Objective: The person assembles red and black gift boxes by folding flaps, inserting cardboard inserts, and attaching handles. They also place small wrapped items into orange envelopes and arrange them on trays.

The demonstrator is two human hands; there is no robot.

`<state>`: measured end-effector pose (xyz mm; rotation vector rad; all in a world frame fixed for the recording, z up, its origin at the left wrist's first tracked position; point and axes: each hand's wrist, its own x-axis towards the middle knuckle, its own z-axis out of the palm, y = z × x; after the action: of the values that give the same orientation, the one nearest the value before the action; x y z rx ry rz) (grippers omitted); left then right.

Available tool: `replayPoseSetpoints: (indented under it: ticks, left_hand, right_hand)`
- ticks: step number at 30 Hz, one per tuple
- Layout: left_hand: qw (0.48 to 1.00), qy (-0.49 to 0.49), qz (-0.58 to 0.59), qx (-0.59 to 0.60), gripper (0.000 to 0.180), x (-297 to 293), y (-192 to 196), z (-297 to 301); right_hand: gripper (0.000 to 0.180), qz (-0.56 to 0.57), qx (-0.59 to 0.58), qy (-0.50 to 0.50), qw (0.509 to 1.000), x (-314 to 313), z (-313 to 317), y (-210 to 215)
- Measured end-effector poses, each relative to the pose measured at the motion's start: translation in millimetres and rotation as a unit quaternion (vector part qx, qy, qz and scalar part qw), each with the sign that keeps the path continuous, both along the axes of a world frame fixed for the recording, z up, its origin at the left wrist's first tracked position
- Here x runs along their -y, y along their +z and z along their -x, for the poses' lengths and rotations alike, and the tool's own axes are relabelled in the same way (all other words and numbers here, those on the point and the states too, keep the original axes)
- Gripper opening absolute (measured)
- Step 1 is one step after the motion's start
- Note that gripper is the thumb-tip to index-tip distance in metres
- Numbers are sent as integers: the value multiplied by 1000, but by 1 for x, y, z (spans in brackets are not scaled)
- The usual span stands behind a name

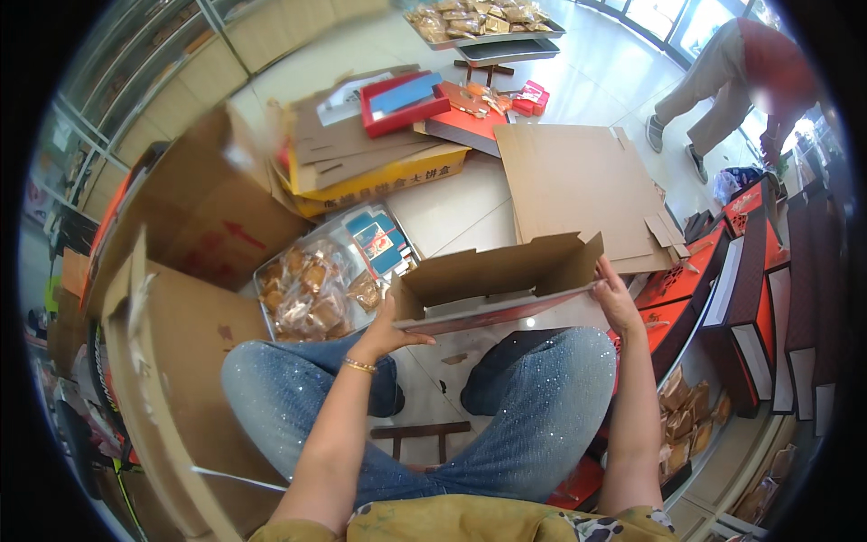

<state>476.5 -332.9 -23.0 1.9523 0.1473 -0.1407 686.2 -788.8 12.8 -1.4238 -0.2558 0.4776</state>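
Above my knees, an opened-out cardboard box (483, 275) is held between both hands, its brown inner walls standing up and a printed strip along its near side. My left hand (386, 332) grips the left end, thumb stretched along the lower near edge. At the other end, my right hand (617, 298) has its fingers closed on the right corner. Just left of the box is a metal tray (264, 294) with plastic-wrapped baked goods (312, 285) and a blue and white printed carton (377, 238).
Large cardboard boxes (194, 316) flank my left side. Flat cardboard sheets (578, 185) lie ahead, near a red box (406, 107). Red and dark gift boxes (736, 312) stack up on the right. A person (731, 72) bends down at the far right. Beyond stands a tray of packets (488, 38).
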Motion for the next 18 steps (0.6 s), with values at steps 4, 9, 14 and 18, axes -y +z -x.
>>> replayPoseSetpoints:
  ticks: [4, 9, 14, 18]
  left_hand:
    - [992, 83, 92, 20, 127, -7, 27, 7]
    - [980, 94, -110, 136, 113, -9, 75, 9]
    - [984, 121, -50, 125, 98, 2, 50, 2]
    - [992, 96, 18, 82, 89, 19, 49, -7]
  right_hand:
    - [66, 17, 75, -48, 996, -28, 5, 39]
    - [42, 219, 369, -85, 899, -54, 26, 100]
    - [42, 295, 396, 174, 852, -97, 47, 148]
    - [26, 406, 395, 234, 790, -121, 58, 116]
